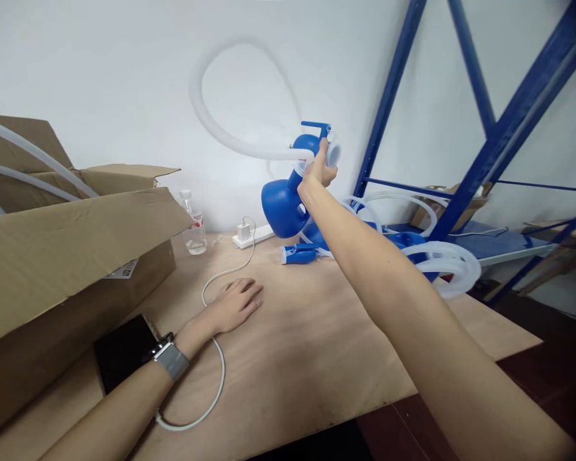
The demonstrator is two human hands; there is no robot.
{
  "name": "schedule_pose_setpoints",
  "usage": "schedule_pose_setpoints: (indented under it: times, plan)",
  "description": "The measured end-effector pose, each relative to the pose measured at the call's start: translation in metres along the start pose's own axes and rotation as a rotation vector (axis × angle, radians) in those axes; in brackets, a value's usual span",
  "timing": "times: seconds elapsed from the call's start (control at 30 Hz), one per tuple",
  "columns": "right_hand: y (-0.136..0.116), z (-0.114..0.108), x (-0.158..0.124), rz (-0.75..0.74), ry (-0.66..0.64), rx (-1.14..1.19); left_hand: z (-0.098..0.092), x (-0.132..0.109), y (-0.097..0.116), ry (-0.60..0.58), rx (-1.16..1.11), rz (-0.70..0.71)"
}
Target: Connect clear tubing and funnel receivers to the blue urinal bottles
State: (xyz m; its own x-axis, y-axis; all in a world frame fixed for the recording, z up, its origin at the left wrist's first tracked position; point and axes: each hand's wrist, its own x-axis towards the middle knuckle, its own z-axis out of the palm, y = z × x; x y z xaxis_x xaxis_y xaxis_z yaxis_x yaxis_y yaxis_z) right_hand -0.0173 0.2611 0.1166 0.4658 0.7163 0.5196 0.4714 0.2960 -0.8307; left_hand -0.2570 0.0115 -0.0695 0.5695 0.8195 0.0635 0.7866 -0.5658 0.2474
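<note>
My right hand point(319, 168) is raised over the back of the table, its fingers closed round a blue plastic urinal bottle point(283, 206). A translucent hose point(240, 146) runs from the held bundle and loops up in front of the wall. A blue lid or handle piece point(315, 124) sticks up above that hand, and part of the grip is hidden by the wrist. Palm down on the tabletop rests my left hand point(237, 304), fingers spread and holding nothing, beside a white cable point(221, 365).
A cardboard box point(77, 250) with hoses in it stands at left, near a water bottle point(194, 224). Behind are a power strip point(256, 237) and a smaller blue piece point(300, 254). Coiled hoses point(448, 269) lie at right by a blue metal rack point(482, 153). A black tablet point(125, 351) lies at left.
</note>
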Motion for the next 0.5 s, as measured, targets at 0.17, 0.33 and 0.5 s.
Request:
schedule_pose_setpoints:
  times: [0.17, 0.33, 0.5]
  plan:
    - [-0.008, 0.012, -0.044, 0.499, 0.160, 0.114, 0.000, -0.001, 0.002, -0.005, 0.005, -0.009]
    - [-0.011, 0.018, -0.051, 0.404, 0.153, 0.016, -0.003, -0.001, 0.005, -0.010, -0.004, -0.008]
    - [-0.005, 0.028, -0.047, 0.266, 0.128, -0.076, -0.005, 0.000, 0.006, -0.033, -0.002, -0.015]
